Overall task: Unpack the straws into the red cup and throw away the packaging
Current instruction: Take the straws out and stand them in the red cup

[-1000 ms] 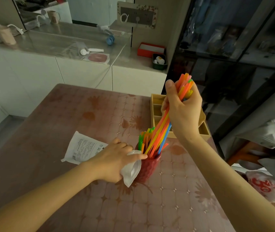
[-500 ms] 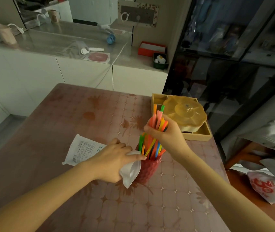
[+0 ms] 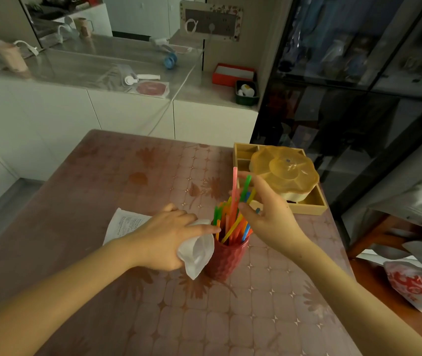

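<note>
- Opened since half a second ago: right hand (image 3: 269, 214), fingers spread, touching loose straws (image 3: 233, 222), gripping none.
- Straws standing in red cup (image 3: 226, 258) on worktop (image 3: 102, 188).
- Left hand (image 3: 163, 242) clamped on white packaging (image 3: 197, 249), pressed beside cup.
- Unpacking apparently done; packaging not yet thrown away.

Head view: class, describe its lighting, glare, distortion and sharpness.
Head view: dim, muted light; soft glare on the counter and glass cabinet; wide-angle bending tilts edges outward; straws, red cup and both hands fairly sharp, the right hand slightly soft.
</note>
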A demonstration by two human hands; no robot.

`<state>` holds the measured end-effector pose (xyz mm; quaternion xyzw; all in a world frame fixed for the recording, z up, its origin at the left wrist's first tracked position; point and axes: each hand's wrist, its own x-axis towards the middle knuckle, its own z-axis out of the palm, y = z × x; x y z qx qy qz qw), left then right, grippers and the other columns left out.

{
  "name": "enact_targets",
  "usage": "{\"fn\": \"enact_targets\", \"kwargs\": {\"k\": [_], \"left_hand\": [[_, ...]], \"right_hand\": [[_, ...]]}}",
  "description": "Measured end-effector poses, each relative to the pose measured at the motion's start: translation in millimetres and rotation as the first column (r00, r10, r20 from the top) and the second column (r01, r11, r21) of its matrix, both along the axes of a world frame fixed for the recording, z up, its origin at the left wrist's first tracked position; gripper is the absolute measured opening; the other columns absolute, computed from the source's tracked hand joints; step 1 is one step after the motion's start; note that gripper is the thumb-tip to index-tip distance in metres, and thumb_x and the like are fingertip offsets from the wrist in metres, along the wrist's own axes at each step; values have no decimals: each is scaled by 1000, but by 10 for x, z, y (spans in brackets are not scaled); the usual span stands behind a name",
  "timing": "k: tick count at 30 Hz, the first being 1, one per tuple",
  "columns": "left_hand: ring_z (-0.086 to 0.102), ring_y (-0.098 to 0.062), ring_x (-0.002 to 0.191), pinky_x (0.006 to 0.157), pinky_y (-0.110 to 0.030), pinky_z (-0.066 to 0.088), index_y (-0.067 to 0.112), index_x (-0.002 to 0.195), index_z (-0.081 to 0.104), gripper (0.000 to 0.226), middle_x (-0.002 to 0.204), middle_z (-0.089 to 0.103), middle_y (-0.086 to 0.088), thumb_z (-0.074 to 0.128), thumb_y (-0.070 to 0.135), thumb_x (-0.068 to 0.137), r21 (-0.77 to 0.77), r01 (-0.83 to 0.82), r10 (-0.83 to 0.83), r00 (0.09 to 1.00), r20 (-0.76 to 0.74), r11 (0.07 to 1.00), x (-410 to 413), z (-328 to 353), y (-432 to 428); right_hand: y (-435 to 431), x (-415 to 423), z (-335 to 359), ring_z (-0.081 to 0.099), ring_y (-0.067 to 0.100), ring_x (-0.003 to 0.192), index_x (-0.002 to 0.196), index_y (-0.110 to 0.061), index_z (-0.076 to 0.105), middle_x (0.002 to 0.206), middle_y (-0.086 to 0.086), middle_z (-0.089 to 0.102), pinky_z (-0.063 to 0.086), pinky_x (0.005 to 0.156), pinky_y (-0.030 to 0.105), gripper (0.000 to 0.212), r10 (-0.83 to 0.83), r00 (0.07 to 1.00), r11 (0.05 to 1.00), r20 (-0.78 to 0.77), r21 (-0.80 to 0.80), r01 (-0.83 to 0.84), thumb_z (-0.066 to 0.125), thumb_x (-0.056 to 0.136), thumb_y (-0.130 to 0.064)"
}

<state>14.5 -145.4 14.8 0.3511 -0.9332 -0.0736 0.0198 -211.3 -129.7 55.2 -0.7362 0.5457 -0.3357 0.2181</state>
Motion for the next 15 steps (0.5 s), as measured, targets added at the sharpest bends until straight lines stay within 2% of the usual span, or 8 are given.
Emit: {"fn": "enact_targets", "kwargs": {"k": [2, 4, 7, 9, 11, 13, 15], "left_hand": [[50, -12, 90, 89, -31, 33, 46, 134, 26, 77, 97, 56, 8, 64, 37, 67, -2, -14, 14, 1000, -14, 1000, 35, 22, -7], [51, -13, 87, 85, -30, 33, 44, 132, 30, 76, 93, 55, 8, 66, 38, 66, -13, -20, 20, 1000, -21, 1000, 58, 49, -13], [50, -13, 91, 88, -30, 31, 45, 133, 28, 74, 93, 51, 10, 63, 39, 68, 0, -53, 53, 999, 12, 999, 71, 93, -26], [50, -12, 94, 91, -30, 31, 46, 133, 24, 76, 96, 52, 11, 63, 39, 68, -3, -76, 76, 997, 18, 997, 86, 99, -35], [51, -11, 95, 92, -29, 29, 47, 132, 20, 78, 101, 53, 12, 64, 39, 67, -8, -97, 97, 995, -5, 995, 118, 103, -40], [51, -11, 98, 93, -27, 26, 46, 132, 18, 80, 106, 53, 13, 63, 40, 67, -10, -124, 124, 992, -26, 992, 160, 108, -49], [52, -12, 102, 93, -26, 25, 45, 133, 18, 79, 110, 54, 12, 61, 43, 67, -30, -142, 141, 989, -44, 989, 194, 112, -65]], "right_hand": [[33, -39, 58, 53, 1, 115, 135, -29, 43, 118, -30, 51, 49, 92, 23, 52, 6, 991, 1000, 131, -31, -2, 60, 88, -13], [49, -38, 132, 49, 3, 124, 136, -24, 45, 129, -23, 50, 45, 99, 24, 48, 50, 985, 985, 166, -170, -21, 55, 90, -20], [-25, -14, 74, 49, 18, 129, 127, -7, 57, 129, 2, 60, 40, 108, 33, 38, 152, 979, 918, -137, -347, -191, 46, 92, -16], [-74, -37, -72, 56, 24, 123, 113, -5, 67, 115, 8, 70, 39, 108, 43, 32, 151, 936, 905, -317, -336, -260, 44, 92, -15], [-75, -90, -201, 59, 24, 119, 100, -9, 71, 107, 5, 73, 41, 106, 51, 32, 158, 895, 929, -417, -245, -278, 43, 92, -21], [-43, -130, -254, 53, 23, 125, 97, -11, 71, 116, 4, 70, 38, 108, 51, 36, 184, 893, 942, -412, -185, -280, 40, 93, -27], [-15, -142, -232, 43, 19, 134, 118, -11, 64, 135, 1, 56, 29, 115, 42, 38, 191, 936, 946, -294, -199, -256, 40, 95, -29]]}}
